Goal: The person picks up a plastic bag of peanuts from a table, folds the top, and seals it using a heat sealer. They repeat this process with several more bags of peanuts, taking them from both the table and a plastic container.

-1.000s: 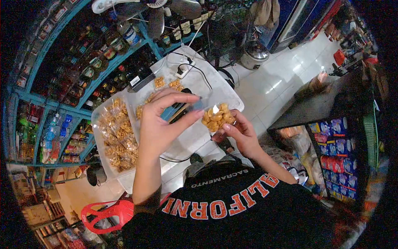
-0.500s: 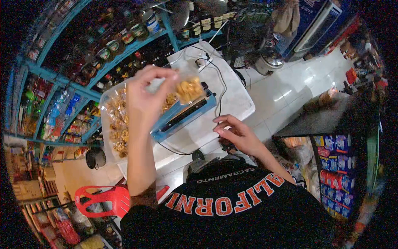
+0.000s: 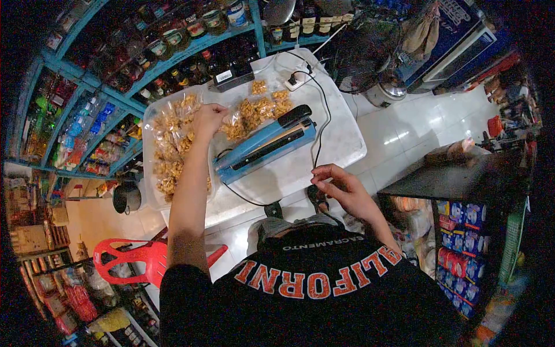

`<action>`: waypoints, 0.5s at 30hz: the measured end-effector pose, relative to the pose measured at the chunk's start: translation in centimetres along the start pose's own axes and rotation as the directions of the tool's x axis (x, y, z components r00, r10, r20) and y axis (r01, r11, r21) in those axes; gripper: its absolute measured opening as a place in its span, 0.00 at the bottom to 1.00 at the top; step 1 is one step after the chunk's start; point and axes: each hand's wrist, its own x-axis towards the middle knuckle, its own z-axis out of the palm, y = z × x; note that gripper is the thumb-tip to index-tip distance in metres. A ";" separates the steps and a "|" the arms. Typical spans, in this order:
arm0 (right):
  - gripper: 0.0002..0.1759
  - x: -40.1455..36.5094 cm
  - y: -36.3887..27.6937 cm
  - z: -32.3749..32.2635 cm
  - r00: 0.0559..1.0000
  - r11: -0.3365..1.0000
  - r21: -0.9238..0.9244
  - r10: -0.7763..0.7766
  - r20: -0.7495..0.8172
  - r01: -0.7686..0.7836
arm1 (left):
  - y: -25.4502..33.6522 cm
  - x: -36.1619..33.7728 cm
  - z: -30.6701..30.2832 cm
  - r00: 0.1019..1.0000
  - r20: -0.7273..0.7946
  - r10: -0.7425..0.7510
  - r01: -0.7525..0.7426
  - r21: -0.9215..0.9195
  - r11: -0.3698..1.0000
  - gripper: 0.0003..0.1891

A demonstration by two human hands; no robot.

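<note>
The left hand (image 3: 208,118) is stretching across the table (image 3: 341,144), its grip curling against a bag (image 3: 236,129) lying between the tray (image 3: 145,173) and the sealer (image 3: 263,144); whether it is clamped I cannot tell. The right hand (image 3: 341,188) is hovering at the table's near edge, grip loosely apart, empty.

Cannot tell whether the left hand (image 3: 207,118), at ten o'clock, grips one of the snack packets (image 3: 254,113) or only rests there, fingertips buried among them. Too small to read: labels on the shelf bottles (image 3: 173,40) at eleven o'clock.
</note>
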 end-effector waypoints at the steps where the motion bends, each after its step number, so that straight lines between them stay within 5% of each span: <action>1: 0.15 0.0 -0.2 0.1 1.000 1.000 -0.011 -0.020 -0.013 0.020 | -0.2 -0.1 -0.1 0.999 0.006 -0.033 0.033 0.033 0.999 0.14; 2: 0.15 0.1 -0.3 0.2 0.999 0.999 -0.023 -0.041 -0.026 0.040 | -0.4 -0.5 0.0 0.999 0.005 -0.039 0.039 0.031 0.999 0.14; 4: 0.15 0.3 -0.5 0.2 1.000 1.000 -0.004 0.002 -0.024 -0.002 | 2.6 -2.8 -1.8 0.944 -0.326 0.041 0.025 0.195 0.980 0.17; 5: 0.15 0.3 -0.4 0.3 0.999 0.999 0.016 0.044 -0.023 -0.044 | 1.4 -2.6 -2.0 0.944 -0.329 0.034 0.034 0.197 0.980 0.17; 7: 0.15 0.8 0.4 0.5 1.000 0.999 0.023 0.022 -0.002 -0.022 | -0.3 -2.4 -3.4 0.838 -0.490 0.242 -0.119 0.269 0.956 0.21; 10: 0.15 1.4 -0.1 1.1 0.999 1.000 0.023 0.011 0.033 -0.012 | -0.2 -5.5 -7.8 0.931 -0.365 0.020 0.010 0.082 0.997 0.20; 11: 0.15 1.5 -0.4 1.3 0.999 1.000 0.015 0.024 0.042 -0.025 | -4.0 -4.5 -7.7 0.891 -0.411 0.196 -0.177 0.084 0.981 0.17; 14: 0.15 2.0 -0.6 1.8 0.998 1.000 -0.010 0.022 0.062 -0.021 | -5.5 -7.6 -9.4 0.908 -0.419 -0.001 -0.045 -0.100 0.994 0.15; 15: 0.15 2.2 -0.6 2.0 0.997 1.000 -0.010 0.025 0.072 -0.025 | -4.8 -9.2 -9.9 0.903 -0.429 0.009 -0.017 -0.015 1.000 0.13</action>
